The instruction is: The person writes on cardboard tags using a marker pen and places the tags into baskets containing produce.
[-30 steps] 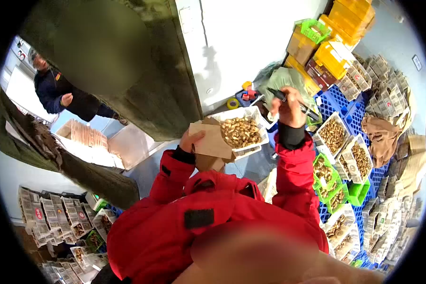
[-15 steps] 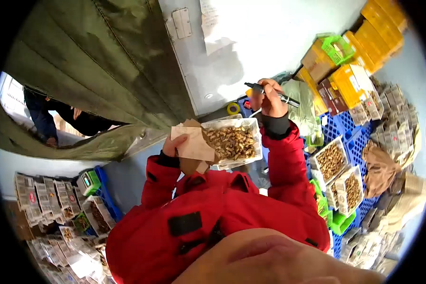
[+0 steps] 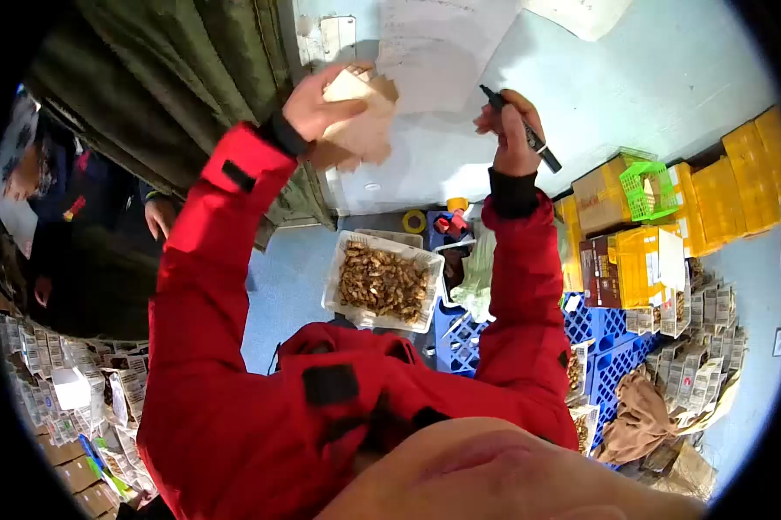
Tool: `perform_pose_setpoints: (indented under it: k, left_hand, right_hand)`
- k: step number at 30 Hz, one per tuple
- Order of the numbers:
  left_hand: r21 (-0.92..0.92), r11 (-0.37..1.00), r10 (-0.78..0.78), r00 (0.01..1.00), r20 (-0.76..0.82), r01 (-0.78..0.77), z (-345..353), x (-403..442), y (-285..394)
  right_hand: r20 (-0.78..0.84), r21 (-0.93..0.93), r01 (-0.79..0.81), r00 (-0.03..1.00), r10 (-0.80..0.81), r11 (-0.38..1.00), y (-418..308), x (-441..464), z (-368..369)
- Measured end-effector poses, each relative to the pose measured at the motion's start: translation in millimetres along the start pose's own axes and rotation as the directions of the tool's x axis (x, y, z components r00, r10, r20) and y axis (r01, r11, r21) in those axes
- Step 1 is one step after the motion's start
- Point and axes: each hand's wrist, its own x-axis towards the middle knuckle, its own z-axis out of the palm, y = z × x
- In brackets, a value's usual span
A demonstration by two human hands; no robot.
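Note:
My left hand is raised in front of the wall, its fingers closed on several torn cardboard pieces. My right hand grips a black marker, its dark tip pointing up and left towards the wall. Close to both hands, a large handwritten paper sheet hangs on the wall; its writing is too faint to read. Below and between my arms stands a white plastic basket full of small brown knobbly pieces, whose kind I cannot tell. Neither hand touches the basket.
A green curtain hangs at the left, with other people's hands beyond it. Yellow boxes and a green basket are stacked at the right, above blue pallets. Yellow tape lies behind the white basket.
My left hand has risen from beside the basket to the wall, still with the cardboard pieces. My right hand has moved up slightly with the marker. The view has tilted towards the wall.

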Motion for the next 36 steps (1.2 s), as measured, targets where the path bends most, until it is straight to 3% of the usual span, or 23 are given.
perform_pose_setpoints:
  k: [1, 2, 4, 6, 7, 10, 14, 15, 17, 18, 19, 20, 22, 24, 25, 28, 29, 32, 36]
  left_hand:
    - [0.330, 0.930, 0.160, 0.986, 0.043, -0.165, -8, 25, -1]
    - [0.374, 0.912, 0.140, 0.986, 0.093, -0.165, -13, 46, 5]
    - [0.224, 0.971, 0.064, 0.994, 0.090, -0.083, -18, 83, -4]
    - [0.283, 0.944, 0.160, 0.985, 0.060, -0.171, -35, 115, -25]
    - [0.231, 0.964, 0.144, 0.989, -0.036, -0.132, -36, 122, -25]
    - [0.118, 0.973, 0.205, 0.977, -0.060, -0.197, -46, 135, -35]
    - [0.161, 0.981, 0.122, 0.987, -0.106, -0.104, -33, 130, -22]
    - [0.035, 0.997, 0.072, 0.991, -0.115, -0.069, -32, 130, -30]
    - [0.170, 0.977, 0.140, 0.987, -0.080, -0.125, -36, 131, -22]
    - [0.239, 0.958, 0.177, 0.982, -0.061, -0.158, -39, 130, -15]
    - [0.140, 0.983, 0.128, 0.990, -0.053, -0.119, -38, 129, -14]
    - [0.253, 0.951, 0.201, 0.976, -0.083, -0.175, -40, 129, -22]
    - [0.284, 0.927, 0.279, 0.957, -0.083, -0.246, -32, 130, -40]
    - [0.284, 0.943, 0.200, 0.978, -0.063, -0.175, -39, 130, -36]
    - [0.279, 0.950, 0.159, 0.986, -0.047, -0.140, -40, 128, -34]
    - [0.307, 0.914, 0.305, 0.948, -0.089, -0.265, -37, 127, -47]
    - [0.272, 0.944, 0.221, 0.971, -0.091, -0.189, -36, 125, -44]
    - [0.196, 0.964, 0.198, 0.978, -0.064, -0.183, -35, 122, -56]
    - [0.143, 0.983, 0.130, 0.985, -0.114, -0.114, -21, 119, -65]
  right_hand:
    - [0.029, 0.008, 0.054, 0.998, -0.054, 0.999, 0, 14, 7]
    - [0.021, 0.029, 0.027, 0.999, -0.027, 0.999, 3, 31, 13]
    - [0.091, -0.022, 0.126, 0.988, -0.123, 0.992, 9, 62, 21]
    - [0.121, -0.044, 0.181, 0.977, -0.174, 0.983, 11, 84, 39]
    - [0.158, -0.054, 0.225, 0.964, -0.214, 0.973, 16, 96, 42]
    - [0.256, -0.107, 0.344, 0.916, -0.309, 0.933, 35, 131, 52]
    - [0.335, -0.109, 0.440, 0.860, -0.384, 0.891, 73, 177, 60]
    - [0.372, -0.190, 0.581, 0.789, -0.489, 0.791, 80, 182, 61]
    - [0.480, -0.311, 0.810, 0.585, -0.654, 0.497, 84, 196, 69]
    - [0.522, -0.319, 0.835, 0.549, -0.653, 0.448, 92, 201, 67]
    - [0.563, -0.325, 0.857, 0.515, -0.647, 0.399, 103, 207, 63]
    - [0.600, -0.329, 0.877, 0.481, -0.640, 0.350, 113, 214, 60]
    - [0.573, -0.175, 0.960, 0.278, -0.771, 0.217, 130, 232, 58]
    - [0.548, -0.065, 0.990, 0.138, -0.825, 0.122, 130, 234, 60]
    - [0.564, -0.052, 0.984, 0.168, -0.808, 0.168, 132, 234, 58]
    - [0.618, -0.174, 0.963, 0.269, -0.739, 0.206, 137, 217, 53]
    - [0.675, -0.151, 0.973, 0.231, -0.701, 0.175, 147, 213, 48]
    - [0.577, -0.105, 0.970, 0.239, -0.781, 0.219, 158, 212, 48]
    - [0.560, -0.185, 0.949, 0.315, -0.766, 0.255, 162, 212, 47]
